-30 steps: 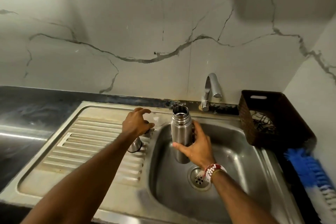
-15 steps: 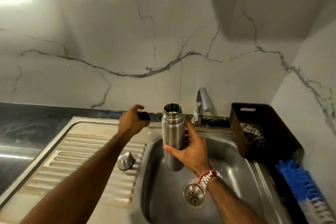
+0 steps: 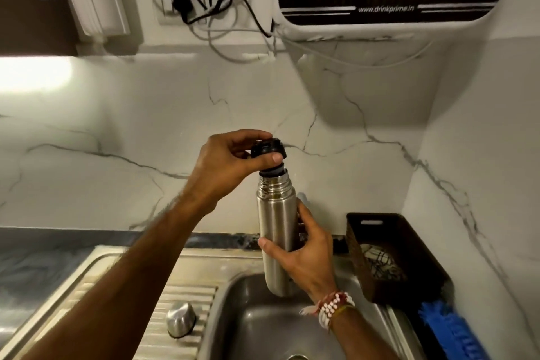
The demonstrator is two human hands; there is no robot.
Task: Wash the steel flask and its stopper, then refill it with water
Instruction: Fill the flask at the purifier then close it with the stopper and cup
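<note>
Flask (image 3: pixel 276 231) above sink (image 3: pixel 233 316), cap (image 3: pixel 180 319) on drainboard (image 3: pixel 200 295)

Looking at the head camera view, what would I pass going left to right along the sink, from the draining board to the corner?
Steel cap on the draining board → steel flask → brown basket → blue brush. The stopper, left hand and right hand overlap the flask, so they are left out.

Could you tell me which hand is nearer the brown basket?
Right. The right hand grips the steel flask just left of the basket; the left hand pinches the stopper above the flask, farther left.
</note>
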